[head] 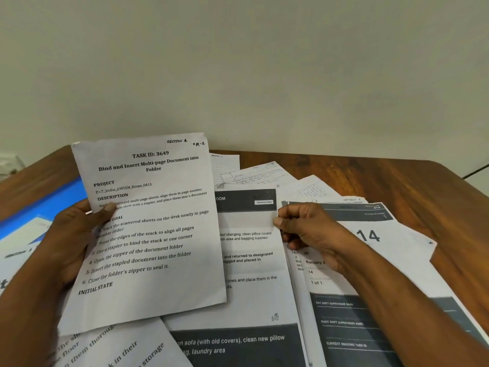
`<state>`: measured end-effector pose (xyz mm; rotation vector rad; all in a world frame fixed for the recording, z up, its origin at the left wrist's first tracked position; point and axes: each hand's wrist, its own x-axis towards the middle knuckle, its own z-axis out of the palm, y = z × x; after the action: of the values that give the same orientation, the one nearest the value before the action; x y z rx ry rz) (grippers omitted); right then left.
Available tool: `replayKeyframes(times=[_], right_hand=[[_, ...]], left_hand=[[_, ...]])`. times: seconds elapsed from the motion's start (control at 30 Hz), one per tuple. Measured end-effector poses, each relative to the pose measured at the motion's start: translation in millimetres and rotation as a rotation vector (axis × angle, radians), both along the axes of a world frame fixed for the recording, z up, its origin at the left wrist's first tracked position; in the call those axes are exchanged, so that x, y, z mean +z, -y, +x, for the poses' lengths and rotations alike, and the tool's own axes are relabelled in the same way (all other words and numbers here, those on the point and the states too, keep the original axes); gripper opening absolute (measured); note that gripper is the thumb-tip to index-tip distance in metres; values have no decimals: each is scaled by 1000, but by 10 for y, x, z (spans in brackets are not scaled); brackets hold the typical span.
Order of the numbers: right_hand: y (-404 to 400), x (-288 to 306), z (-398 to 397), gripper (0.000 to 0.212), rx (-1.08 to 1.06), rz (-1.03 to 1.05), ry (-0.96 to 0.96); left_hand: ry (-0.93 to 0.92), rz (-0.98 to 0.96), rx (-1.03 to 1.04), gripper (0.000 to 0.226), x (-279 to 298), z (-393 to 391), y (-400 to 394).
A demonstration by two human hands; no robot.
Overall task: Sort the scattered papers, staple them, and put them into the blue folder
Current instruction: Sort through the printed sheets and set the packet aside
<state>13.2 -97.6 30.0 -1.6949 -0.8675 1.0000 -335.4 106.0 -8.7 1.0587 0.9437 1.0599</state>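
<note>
- Pinched between my left hand's [71,234] thumb and fingers, the task sheet [150,223] headed "TASK ID: 3649" stands lifted off the pile at left of centre; the thumb presses its left margin and the fingers curl behind it.
- My right hand [307,229] pinches the right edge of the dark-banded sheet [248,250] lying flat at centre, thumb on top and the other fingers curled in.
- More scattered papers [264,173] fan out toward the upper middle, and a sheet printed "14" [370,235] lies at right, partly under my right forearm.
- My blue folder [39,207] shows at the left edge, on the wooden table [370,176] and partly under loose pages; I see no stapler in frame.
- I judge this to be early sorting: nothing stapled yet, most pages loose.
- To do it well, I should read the handwritten marks at each sheet's top corner before stacking, lift one sheet only, slip it behind the held page, and square the edges before stapling.
</note>
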Motion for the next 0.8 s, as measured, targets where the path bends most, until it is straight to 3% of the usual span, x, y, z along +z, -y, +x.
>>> replayKeyframes(times=[0.37, 0.5, 0.6, 0.8], right_hand=[[-25, 81, -149, 14, -34, -9, 41], [-18, 90, -342, 30, 45, 25, 47], [-14, 75, -391, 25, 61, 75, 69], [-18, 166, -299, 14, -117, 192, 39]], left_hand=[[-3, 36, 27, 23, 51, 27, 55], [0, 40, 10, 21, 94, 73, 109], [-1, 37, -5, 18, 158, 103, 169], [16, 12, -80, 20, 306, 256, 331]])
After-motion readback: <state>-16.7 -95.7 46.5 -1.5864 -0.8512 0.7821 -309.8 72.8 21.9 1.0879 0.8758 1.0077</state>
